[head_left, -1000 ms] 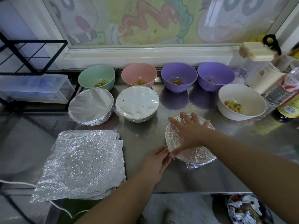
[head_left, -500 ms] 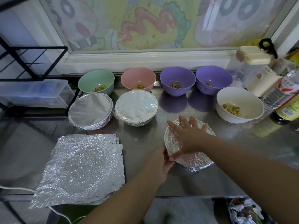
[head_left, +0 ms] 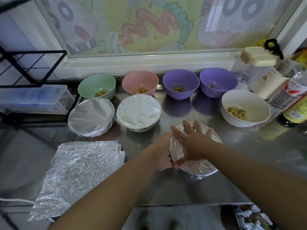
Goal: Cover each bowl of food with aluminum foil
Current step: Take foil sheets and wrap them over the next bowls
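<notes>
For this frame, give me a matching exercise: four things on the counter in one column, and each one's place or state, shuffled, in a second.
Things:
1. green bowl
2. white bowl
3. foil sheets
4. nearest bowl

Place or state:
A. lying flat, front left
B. right hand spread on its foil cover
C. back row, far left, uncovered
D. farthest right of the bowls, uncovered

Pairs: 1-C, 2-D, 3-A, 4-B
</notes>
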The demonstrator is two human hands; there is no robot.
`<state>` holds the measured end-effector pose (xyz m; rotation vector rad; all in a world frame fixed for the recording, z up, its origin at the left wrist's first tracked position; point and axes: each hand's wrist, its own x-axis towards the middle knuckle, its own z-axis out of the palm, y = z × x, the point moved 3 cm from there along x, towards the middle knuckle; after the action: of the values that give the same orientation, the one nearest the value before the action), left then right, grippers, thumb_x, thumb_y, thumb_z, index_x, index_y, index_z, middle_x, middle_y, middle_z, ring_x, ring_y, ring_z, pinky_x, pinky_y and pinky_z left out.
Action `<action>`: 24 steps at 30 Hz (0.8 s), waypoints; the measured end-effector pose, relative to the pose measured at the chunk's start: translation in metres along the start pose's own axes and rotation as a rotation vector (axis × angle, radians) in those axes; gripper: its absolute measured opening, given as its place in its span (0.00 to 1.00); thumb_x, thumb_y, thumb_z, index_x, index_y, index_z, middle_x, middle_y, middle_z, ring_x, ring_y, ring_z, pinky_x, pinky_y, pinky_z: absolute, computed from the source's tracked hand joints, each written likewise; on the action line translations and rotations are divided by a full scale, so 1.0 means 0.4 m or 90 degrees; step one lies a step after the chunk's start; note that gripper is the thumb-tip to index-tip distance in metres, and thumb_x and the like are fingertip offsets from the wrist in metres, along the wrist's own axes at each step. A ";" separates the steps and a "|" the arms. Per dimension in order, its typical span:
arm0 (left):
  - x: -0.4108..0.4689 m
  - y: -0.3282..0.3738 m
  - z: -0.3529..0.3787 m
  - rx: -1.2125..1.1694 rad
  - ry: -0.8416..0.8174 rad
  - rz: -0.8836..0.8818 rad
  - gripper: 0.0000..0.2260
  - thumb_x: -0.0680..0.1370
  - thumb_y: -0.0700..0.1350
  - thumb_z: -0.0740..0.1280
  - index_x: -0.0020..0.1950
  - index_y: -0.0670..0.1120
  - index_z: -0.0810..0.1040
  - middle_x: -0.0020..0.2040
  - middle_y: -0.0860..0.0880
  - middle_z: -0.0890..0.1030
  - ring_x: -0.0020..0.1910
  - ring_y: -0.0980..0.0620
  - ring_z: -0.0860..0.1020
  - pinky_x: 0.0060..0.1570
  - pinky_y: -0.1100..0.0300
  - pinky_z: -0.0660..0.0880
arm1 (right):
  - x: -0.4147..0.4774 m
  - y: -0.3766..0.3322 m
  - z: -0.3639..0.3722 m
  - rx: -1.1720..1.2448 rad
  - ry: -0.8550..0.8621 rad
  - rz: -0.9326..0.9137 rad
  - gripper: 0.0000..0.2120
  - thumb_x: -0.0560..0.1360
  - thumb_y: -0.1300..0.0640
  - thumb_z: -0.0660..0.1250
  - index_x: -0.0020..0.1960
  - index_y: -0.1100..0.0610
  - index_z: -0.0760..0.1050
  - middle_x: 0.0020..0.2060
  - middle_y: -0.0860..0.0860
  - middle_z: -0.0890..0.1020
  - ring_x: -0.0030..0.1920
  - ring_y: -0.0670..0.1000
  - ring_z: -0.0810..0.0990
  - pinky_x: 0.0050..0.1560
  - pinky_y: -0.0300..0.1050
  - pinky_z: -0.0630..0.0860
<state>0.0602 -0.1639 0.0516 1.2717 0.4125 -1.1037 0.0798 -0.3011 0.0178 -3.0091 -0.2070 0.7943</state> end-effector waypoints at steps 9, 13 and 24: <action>0.025 0.056 -0.027 -0.041 0.058 -0.014 0.28 0.84 0.61 0.46 0.63 0.43 0.77 0.53 0.43 0.84 0.51 0.46 0.81 0.47 0.56 0.75 | -0.007 -0.003 -0.014 0.038 0.013 0.121 0.70 0.52 0.14 0.63 0.80 0.39 0.30 0.82 0.55 0.38 0.80 0.67 0.38 0.66 0.87 0.43; 0.074 0.067 -0.034 -0.085 0.086 0.014 0.27 0.83 0.62 0.51 0.79 0.51 0.60 0.62 0.45 0.76 0.60 0.44 0.77 0.64 0.46 0.72 | -0.003 0.014 -0.038 0.044 -0.005 0.179 0.69 0.55 0.14 0.61 0.79 0.42 0.27 0.81 0.62 0.39 0.80 0.65 0.34 0.65 0.87 0.43; 0.140 -0.020 -0.022 -0.312 0.045 0.181 0.23 0.84 0.56 0.54 0.68 0.41 0.75 0.62 0.40 0.81 0.63 0.43 0.79 0.68 0.47 0.71 | -0.012 0.043 -0.032 -0.019 -0.038 0.051 0.69 0.50 0.15 0.67 0.76 0.31 0.29 0.81 0.50 0.31 0.80 0.64 0.32 0.66 0.86 0.37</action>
<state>0.0820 -0.1791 0.0009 0.9007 0.5013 -0.6636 0.0842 -0.3188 0.0303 -3.0406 -0.1016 0.8960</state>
